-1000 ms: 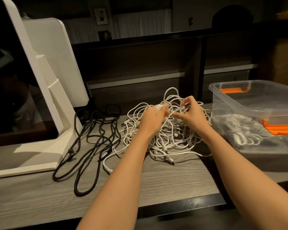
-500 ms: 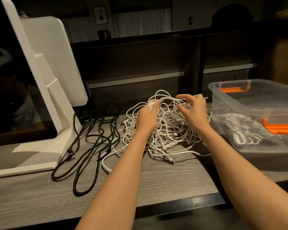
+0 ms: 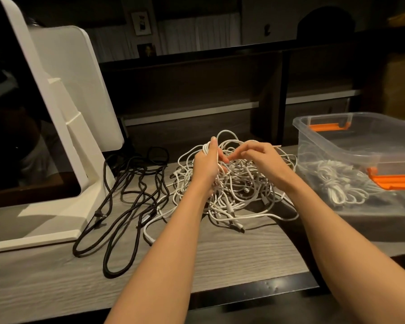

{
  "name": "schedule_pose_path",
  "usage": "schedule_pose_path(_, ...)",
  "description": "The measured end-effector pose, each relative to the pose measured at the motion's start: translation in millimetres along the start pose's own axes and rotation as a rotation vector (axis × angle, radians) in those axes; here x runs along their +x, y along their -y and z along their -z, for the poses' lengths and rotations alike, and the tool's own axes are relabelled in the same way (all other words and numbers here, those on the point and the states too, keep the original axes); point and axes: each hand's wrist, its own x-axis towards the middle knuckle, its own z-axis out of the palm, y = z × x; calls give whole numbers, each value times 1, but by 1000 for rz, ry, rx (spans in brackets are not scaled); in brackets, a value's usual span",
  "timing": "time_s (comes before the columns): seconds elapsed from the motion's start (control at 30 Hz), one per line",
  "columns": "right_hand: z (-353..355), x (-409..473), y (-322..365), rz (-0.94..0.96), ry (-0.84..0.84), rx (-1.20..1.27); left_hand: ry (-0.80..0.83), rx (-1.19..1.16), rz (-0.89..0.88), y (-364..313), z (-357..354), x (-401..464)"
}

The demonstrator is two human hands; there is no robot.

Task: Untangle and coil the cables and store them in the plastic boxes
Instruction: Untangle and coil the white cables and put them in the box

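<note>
The left hand (image 3: 207, 164) is curled round several strands at the top of the white cable tangle (image 3: 232, 183), fingers closed over them with the thumb pointing up. The right hand (image 3: 264, 160) sits just to the right of it on the same pile, fingers bent and thumb and forefinger pinching a white strand near the left hand's fingertips.

No brand, label or writing can be read on anything here.

The white cable tangle is a loose, knotted heap of thin white leads, loops crossing in every direction, with a few plug ends poking out along its near edge. It lies on the grey wood-grain desk (image 3: 220, 260). Just left of the tangle, a few black cables (image 3: 126, 202) trail in long slack loops. Farther left of the tangle stands a white monitor stand (image 3: 77, 146) with a dark screen. Right of the tangle, near it, sits a clear plastic box (image 3: 337, 136) with orange handles; coiled white cables (image 3: 337, 183) already lie inside it, seen through the wall.
</note>
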Motion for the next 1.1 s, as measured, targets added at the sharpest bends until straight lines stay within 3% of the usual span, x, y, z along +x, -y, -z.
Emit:
schedule_pose_path(0.2, -2, 7, -26, -17, 77, -688, 26, -168, 9, -1, 0, 3)
schedule_pose_path(0.27, -1, 8, -31, -47, -2, -792, 81, -208, 45, -3, -1, 2)
schedule_pose_path(0.43, -2, 8, -31, 13, -309, -719, 137, -120, 79, -3, -2, 1)
schedule_pose_path(0.67, -8, 5, -19, 328, -370, -785, 97, 101, -78, 1, -2, 3)
schedule_pose_path(0.83, -7, 3, -16, 402, -463, -894, 146, 222, -99, 1, -3, 4)
schedule_pose_path(0.93, -7, 3, -18, 372, -389, -870, 216, 294, -80, 0, -1, 3)
schedule_pose_path(1.1, 2, 6, -27, 165, -378, -773, 458, 360, -78, -6, 2, -5)
